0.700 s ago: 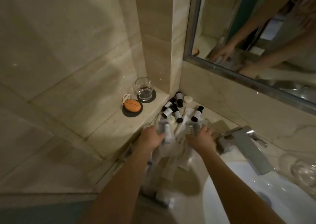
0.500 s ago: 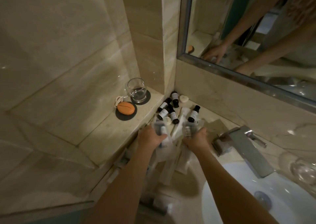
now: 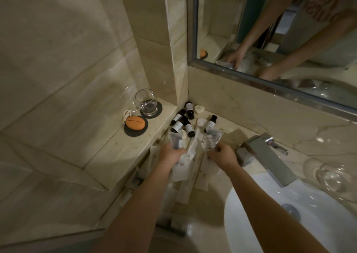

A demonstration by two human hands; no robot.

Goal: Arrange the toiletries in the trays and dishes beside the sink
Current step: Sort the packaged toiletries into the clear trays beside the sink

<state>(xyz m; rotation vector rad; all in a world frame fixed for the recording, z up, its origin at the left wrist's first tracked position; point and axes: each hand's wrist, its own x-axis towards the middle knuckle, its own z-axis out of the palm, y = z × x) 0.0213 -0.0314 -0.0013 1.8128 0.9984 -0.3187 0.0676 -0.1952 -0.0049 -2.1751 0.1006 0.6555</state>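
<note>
Marble counter. Left hand pinches grey translucent sachet; right hand pinches clear crinkled packet. Both are held above white paper-wrapped packets, presumably for sorting. Small dark labelled bottles lie jumbled at 12 o'clock.

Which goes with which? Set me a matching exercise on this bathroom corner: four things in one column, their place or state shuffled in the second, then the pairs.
Column A
1. orange soap
2. glass
3. dark bottles
4. left hand

Column B
a. lying in the counter corner below the mirror
b. on the dark dish at the front of the ledge
c. grips a clear packet
d. on the dark coaster, farther back

Pairs: 1-b; 2-d; 3-a; 4-c
</note>
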